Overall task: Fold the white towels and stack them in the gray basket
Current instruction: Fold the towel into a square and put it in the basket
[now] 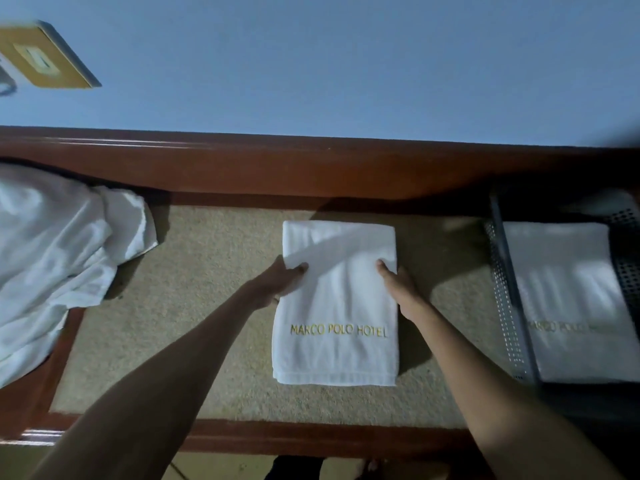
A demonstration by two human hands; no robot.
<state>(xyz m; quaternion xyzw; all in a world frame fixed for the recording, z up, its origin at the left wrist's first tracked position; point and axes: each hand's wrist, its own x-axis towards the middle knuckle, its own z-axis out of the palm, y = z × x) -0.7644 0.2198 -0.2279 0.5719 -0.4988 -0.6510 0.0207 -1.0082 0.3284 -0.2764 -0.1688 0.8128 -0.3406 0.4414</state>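
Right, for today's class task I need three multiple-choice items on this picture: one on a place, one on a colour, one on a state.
1. Where does the gray basket stand?
A. to the right of the folded towel
B. to the left of it
C. on the floor

2. What colour is the lettering on that towel?
A. blue
B. gold
C. black

3. How are the left hand and right hand placed?
A. both off the towel
B. only one touching it
C. each gripping one side of it

Answers:
1 A: its mesh wall shows at the right edge of the view, with another folded towel inside.
2 B: "MARCO POLO HOTEL" reads in gold.
3 C: a thumb lies on top at each side edge.
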